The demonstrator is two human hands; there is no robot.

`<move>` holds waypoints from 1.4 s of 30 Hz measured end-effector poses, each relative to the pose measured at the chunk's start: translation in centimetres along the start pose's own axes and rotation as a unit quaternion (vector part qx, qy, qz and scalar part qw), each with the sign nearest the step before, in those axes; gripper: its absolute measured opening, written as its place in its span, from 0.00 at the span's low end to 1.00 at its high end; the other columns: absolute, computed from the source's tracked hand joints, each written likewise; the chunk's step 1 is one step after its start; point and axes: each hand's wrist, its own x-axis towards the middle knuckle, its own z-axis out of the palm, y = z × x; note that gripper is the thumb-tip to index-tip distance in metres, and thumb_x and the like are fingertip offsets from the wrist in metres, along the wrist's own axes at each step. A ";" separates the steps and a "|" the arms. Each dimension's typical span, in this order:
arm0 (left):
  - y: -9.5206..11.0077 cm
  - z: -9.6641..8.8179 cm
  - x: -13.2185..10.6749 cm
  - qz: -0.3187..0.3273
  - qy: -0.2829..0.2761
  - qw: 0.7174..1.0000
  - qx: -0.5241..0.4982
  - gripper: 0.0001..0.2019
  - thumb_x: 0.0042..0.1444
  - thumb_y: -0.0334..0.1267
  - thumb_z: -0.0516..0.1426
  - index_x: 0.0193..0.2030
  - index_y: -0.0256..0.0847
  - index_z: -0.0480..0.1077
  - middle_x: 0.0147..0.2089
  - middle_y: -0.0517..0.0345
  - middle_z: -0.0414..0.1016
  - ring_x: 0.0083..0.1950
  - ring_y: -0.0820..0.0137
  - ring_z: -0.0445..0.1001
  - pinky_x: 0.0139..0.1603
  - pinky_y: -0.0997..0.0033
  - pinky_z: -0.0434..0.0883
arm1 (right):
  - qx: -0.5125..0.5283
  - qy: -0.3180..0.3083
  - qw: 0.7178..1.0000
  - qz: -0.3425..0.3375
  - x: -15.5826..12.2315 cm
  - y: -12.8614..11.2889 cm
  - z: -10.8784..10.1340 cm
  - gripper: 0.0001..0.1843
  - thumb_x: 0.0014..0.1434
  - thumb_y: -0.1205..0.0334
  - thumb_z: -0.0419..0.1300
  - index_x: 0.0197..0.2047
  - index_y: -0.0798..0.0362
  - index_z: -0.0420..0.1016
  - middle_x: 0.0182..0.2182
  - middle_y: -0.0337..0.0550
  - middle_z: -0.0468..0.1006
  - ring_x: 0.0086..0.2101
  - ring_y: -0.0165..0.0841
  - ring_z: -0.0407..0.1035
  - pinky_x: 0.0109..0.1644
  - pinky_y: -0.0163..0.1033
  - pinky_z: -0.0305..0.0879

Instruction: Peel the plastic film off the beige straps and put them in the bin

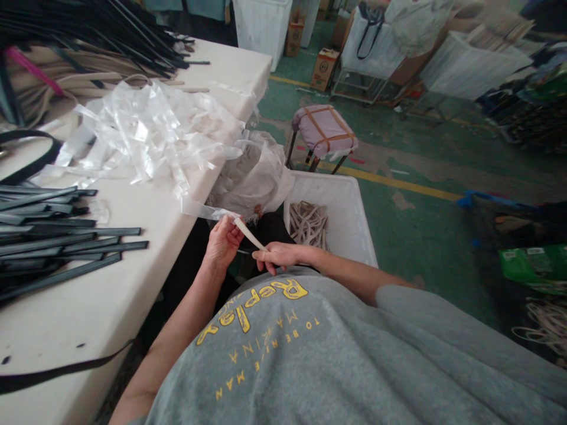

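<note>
Right hand [275,256]: your fingers are curled, pinching the lower end of the cream strip [249,236].
Left hand [222,242]: your thumb and fingertips pinch the strip's upper end, where the clear sleeve [201,210] begins.
Cream strip: it slants between your two hands, over your lap, just beside the table edge.
Clear sleeve: it trails from your left hand up towards the table.
Table [88,307]: it stands on your left, with black strips [57,236] fanned across it and a heap of clear wrappers [146,124] beyond them.
Crate [349,206]: white, just past your hands, with loose cream strips [309,224] inside.
Stool [325,131]: padded and taped, farther off on the green floor.
</note>
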 end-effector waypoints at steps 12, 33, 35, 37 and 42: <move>0.0 -0.2 -0.1 0.000 -0.005 1.000 -0.006 0.13 0.51 0.44 0.70 0.33 0.39 0.75 0.32 0.60 0.80 0.32 0.74 0.78 0.36 0.77 0.74 | 0.015 -0.001 1.000 0.007 0.3 -0.7 -0.4 0.33 0.71 0.40 0.45 0.35 0.60 0.76 0.18 0.35 0.72 0.17 0.23 0.59 0.21 0.28 0.58; -5.1 1.5 -3.9 -0.219 -0.050 0.973 0.049 0.04 0.57 0.33 0.66 0.34 0.37 0.75 0.31 0.55 0.79 0.31 0.73 0.80 0.34 0.78 0.77 | 0.079 0.311 0.944 -0.082 -9.8 3.5 1.9 0.20 0.65 0.54 0.54 0.57 0.55 0.66 0.29 0.36 0.76 0.19 0.25 0.67 0.24 0.31 0.64; -5.7 2.7 -4.6 -0.257 -0.079 0.962 0.050 0.03 0.59 0.33 0.64 0.35 0.38 0.77 0.31 0.53 0.80 0.32 0.72 0.80 0.34 0.79 0.77 | 0.055 0.342 0.935 -0.076 -10.8 3.5 2.0 0.24 0.66 0.56 0.52 0.63 0.53 0.62 0.27 0.34 0.75 0.17 0.24 0.64 0.21 0.30 0.61; -6.3 4.2 -5.4 -0.285 -0.120 0.949 0.058 0.03 0.61 0.33 0.63 0.35 0.38 0.78 0.32 0.50 0.80 0.32 0.71 0.80 0.34 0.79 0.77 | 0.041 0.355 0.930 -0.083 -11.1 3.0 2.0 0.27 0.66 0.56 0.52 0.66 0.52 0.60 0.26 0.33 0.74 0.16 0.24 0.63 0.21 0.31 0.60; -6.7 5.8 -6.6 -0.296 -0.156 0.940 0.067 0.06 0.62 0.30 0.61 0.34 0.38 0.78 0.32 0.49 0.80 0.33 0.71 0.80 0.32 0.81 0.76 | 0.033 0.359 0.928 -0.099 -10.9 2.2 1.6 0.20 0.66 0.54 0.51 0.55 0.55 0.72 0.23 0.34 0.71 0.16 0.23 0.62 0.20 0.30 0.59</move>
